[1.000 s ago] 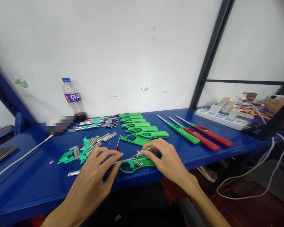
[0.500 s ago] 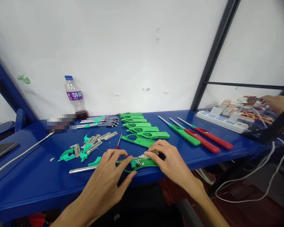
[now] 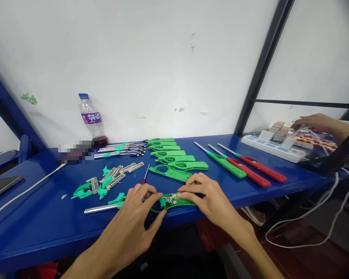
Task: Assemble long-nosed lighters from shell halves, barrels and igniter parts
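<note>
An opened green gas lighter casing (image 3: 178, 203) lies near the table's front edge, with its metal tube (image 3: 101, 209) pointing left. My left hand (image 3: 135, 215) is closed round the casing's trigger end, thumb at the front and fingers behind. A teal trigger piece (image 3: 162, 202) and thin wires show just right of its fingertips. My right hand (image 3: 211, 197) pinches a clear fuel tank (image 3: 176, 195) at the casing's handle; the fingers hide most of the tank. A loose teal part (image 3: 116, 198) lies behind the tube. Behind my hands is a red-handled screwdriver (image 3: 145, 175).
Several green casing halves (image 3: 177, 159) form a row behind, beside metal tubes with wires (image 3: 120, 149). Clear tanks with teal parts (image 3: 109, 180) lie left. Finished red and green lighters (image 3: 251, 170), a power strip (image 3: 273, 149) and another person's hand (image 3: 317, 122) are right. A bottle (image 3: 93, 120) stands behind.
My right hand has brought the clear fuel tank lower, into the handle of the casing. My left hand stays almost in place. The other person's hand at right has moved left.
</note>
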`<state>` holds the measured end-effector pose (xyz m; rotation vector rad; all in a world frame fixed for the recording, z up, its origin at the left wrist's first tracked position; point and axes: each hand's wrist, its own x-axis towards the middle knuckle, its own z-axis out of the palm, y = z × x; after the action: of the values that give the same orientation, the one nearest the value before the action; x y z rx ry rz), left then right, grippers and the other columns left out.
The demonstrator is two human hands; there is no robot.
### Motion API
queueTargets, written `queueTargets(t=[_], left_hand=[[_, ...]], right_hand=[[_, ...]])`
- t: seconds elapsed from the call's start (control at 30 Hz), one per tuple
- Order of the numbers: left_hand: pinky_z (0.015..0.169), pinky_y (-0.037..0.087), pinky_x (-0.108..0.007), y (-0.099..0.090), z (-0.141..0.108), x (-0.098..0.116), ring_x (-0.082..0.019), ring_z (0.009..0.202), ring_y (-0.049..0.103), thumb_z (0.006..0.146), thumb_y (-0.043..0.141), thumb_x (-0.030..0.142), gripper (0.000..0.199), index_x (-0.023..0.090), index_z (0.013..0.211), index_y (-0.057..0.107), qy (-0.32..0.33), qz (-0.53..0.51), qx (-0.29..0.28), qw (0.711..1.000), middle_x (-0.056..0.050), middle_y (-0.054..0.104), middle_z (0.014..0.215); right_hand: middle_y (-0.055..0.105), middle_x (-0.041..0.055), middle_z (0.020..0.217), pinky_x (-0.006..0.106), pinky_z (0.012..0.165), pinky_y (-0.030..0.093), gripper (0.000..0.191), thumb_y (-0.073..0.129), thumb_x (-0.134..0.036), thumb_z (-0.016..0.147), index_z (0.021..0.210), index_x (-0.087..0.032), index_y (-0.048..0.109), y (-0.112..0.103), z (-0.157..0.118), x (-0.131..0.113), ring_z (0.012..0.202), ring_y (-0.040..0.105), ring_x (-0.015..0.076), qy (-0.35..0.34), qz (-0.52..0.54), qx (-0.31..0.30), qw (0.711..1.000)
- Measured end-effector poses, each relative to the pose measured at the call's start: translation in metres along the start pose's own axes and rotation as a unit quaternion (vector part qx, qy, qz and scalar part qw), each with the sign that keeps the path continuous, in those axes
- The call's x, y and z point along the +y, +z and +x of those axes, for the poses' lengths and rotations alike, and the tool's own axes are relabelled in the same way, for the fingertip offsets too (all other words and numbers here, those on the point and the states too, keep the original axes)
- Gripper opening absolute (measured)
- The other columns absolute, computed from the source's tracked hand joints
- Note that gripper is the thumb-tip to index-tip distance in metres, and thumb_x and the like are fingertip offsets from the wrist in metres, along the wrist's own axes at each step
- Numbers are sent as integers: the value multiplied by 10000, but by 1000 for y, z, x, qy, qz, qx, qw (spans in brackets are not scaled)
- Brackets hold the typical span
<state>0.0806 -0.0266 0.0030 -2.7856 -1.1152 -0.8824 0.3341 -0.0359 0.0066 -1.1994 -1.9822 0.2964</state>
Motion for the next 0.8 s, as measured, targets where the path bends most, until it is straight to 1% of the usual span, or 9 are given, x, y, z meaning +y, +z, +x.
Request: queueTargets(t=[0.13,0.3,0.37,0.53,0.67,0.8], left_hand=[[1068,479,-641,-2,4,2,-318,1136,628,1041,547,319,292,251,1311,635,7,-12,-10,1000,-89,627,1185],[1103,448,-648,-6,7,4,-285,1102,644,1049,513,280,323,265,1358,608,21,-22,-35,999,-80,633,1194],[1090,455,-638,-8,8,5,-281,1095,642,1051,499,264,336,284,1369,605,26,-22,-47,998,-73,639,1199],[995,506,-575,-10,8,5,-291,1090,619,1059,475,263,344,311,1367,621,20,-15,-68,997,-68,647,1219],[993,502,-558,-12,8,5,-290,1100,608,1059,483,267,358,324,1389,610,18,-19,-74,997,-66,646,1233],[984,498,-552,-12,9,5,-290,1092,597,1058,479,259,351,316,1373,622,19,-23,-76,997,-71,649,1229]], right_hand=[[714,44,998,360,826,503,191,688,-316,1013,1115,-252,837,-3,-4,0,945,652,218,-24,-13,-17,999],[725,40,1026,376,847,500,218,648,-329,1039,1166,-296,822,-7,-4,-1,966,647,227,-42,-22,-32,998],[728,36,1021,373,842,499,213,652,-332,1037,1162,-303,823,-7,-4,-1,964,650,225,-39,-20,-31,999],[724,35,1021,364,840,503,212,660,-342,1032,1146,-278,827,-6,-4,1,956,653,216,-31,-20,-33,999],[729,19,1010,344,843,498,171,700,-337,1008,1098,-275,832,-4,-3,2,952,658,203,-13,-11,-30,999],[737,-15,978,312,835,478,138,760,-297,970,1105,-283,782,-3,0,2,922,646,183,-5,20,-23,1000]])
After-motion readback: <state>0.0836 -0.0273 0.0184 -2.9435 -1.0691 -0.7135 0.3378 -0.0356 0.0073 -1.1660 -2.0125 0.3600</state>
